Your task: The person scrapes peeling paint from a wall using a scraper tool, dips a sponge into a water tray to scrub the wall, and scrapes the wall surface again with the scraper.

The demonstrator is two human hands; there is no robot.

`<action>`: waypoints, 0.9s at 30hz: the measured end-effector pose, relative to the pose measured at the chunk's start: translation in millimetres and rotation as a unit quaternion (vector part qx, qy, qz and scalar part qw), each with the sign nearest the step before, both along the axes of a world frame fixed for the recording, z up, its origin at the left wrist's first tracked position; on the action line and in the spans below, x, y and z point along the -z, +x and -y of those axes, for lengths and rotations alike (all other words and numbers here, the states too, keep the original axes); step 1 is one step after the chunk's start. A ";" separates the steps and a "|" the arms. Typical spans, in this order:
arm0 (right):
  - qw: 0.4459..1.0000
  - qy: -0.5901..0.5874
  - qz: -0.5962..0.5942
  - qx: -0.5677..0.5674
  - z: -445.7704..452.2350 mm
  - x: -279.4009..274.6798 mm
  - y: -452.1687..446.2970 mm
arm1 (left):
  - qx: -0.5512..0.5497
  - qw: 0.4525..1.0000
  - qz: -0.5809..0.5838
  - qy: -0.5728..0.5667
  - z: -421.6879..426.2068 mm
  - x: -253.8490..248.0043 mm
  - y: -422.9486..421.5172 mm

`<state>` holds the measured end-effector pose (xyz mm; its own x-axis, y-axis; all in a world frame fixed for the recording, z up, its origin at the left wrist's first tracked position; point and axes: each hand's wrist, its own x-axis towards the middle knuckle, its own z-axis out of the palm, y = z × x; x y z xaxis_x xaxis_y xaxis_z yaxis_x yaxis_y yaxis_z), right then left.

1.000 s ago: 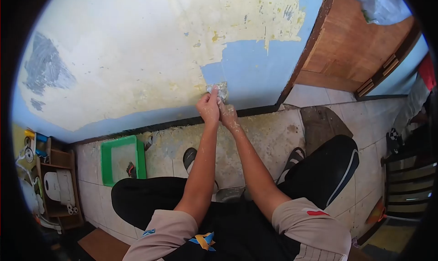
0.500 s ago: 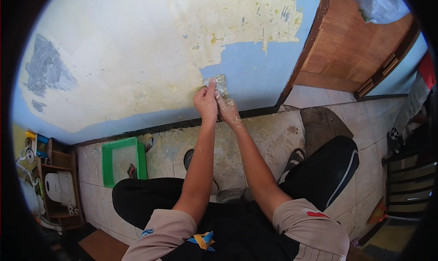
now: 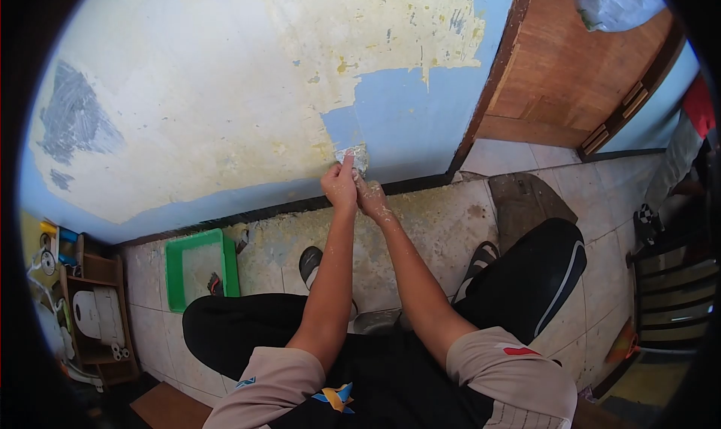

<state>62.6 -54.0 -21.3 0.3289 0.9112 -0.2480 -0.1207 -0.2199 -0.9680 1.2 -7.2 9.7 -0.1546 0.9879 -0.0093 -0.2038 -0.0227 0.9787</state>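
A scraper with a flat blade covered in paint flakes is pressed to the wall, low down where bare cream plaster meets blue paint. My right hand, speckled with paint bits, is closed around its handle, which is mostly hidden. My left hand is closed beside it, thumb stretched up along the blade. Both hands touch each other in front of the wall's lower edge.
On the floor at left stands a green tray with a dark-bristled brush. A wooden shelf is at far left. A wooden door and a black chair are at right. Paint scraps litter the floor.
Both hands and the scraper have slid down the wall a short way. The view has shifted slightly.
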 end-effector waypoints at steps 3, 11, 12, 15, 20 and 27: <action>1.000 -0.019 -0.004 -0.013 -4.5 7.1 1.7 | -0.007 1.000 -0.006 -0.009 0.9 -0.8 0.6; 0.998 -0.029 0.052 -0.017 -1.2 -1.3 6.2 | -0.002 0.999 0.035 -0.036 0.5 -2.3 2.8; 0.998 -0.042 0.043 -0.024 -0.3 -3.4 5.9 | -0.009 0.999 0.030 -0.043 0.4 -1.3 2.7; 0.999 -0.038 0.030 -0.022 3.0 -9.3 4.6 | -0.013 0.998 0.032 -0.045 -0.1 1.5 3.1; 1.000 -0.023 0.013 -0.005 0.3 -8.5 2.2 | -0.020 0.998 0.025 -0.049 -2.3 2.2 3.8; 0.999 -0.012 0.016 0.033 -4.7 -13.1 -4.5 | -0.032 0.999 0.024 -0.028 -0.8 -5.5 4.8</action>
